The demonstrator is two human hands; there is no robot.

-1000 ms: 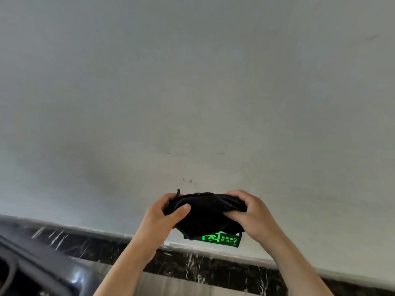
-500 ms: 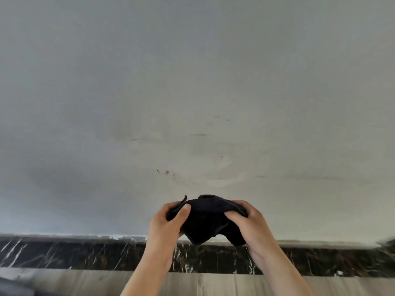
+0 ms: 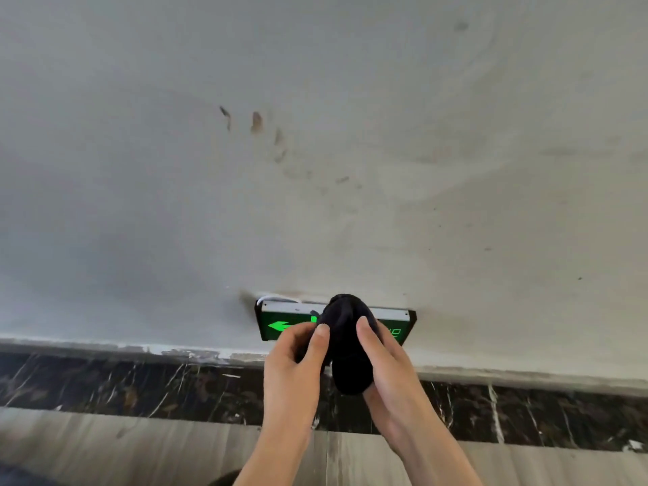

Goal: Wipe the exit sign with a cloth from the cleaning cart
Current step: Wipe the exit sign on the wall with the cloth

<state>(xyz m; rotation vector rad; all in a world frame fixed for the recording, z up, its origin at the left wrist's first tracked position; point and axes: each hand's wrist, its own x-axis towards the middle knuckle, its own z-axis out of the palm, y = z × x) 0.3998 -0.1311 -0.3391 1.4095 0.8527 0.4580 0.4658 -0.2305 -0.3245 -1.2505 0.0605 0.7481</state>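
Observation:
A lit green exit sign (image 3: 277, 324) with a left-pointing arrow is mounted low on the wall, just above the skirting. A bunched black cloth (image 3: 347, 349) hangs in front of the sign's middle and hides that part of it. My left hand (image 3: 298, 363) pinches the cloth's left side with thumb and fingers. My right hand (image 3: 385, 373) cups the cloth from the right and below. Whether the cloth touches the sign is unclear.
The pale grey wall (image 3: 315, 152) carries brown smudges (image 3: 256, 121) above the sign. A dark marble skirting (image 3: 140, 387) runs along its base, with grey tiled floor (image 3: 105, 447) below. A white cable (image 3: 270, 297) shows at the sign's top left.
The view has closed in on the wall and the sign now shows large behind the cloth. The cloth went from spread wide between both hands to a tall tight bundle.

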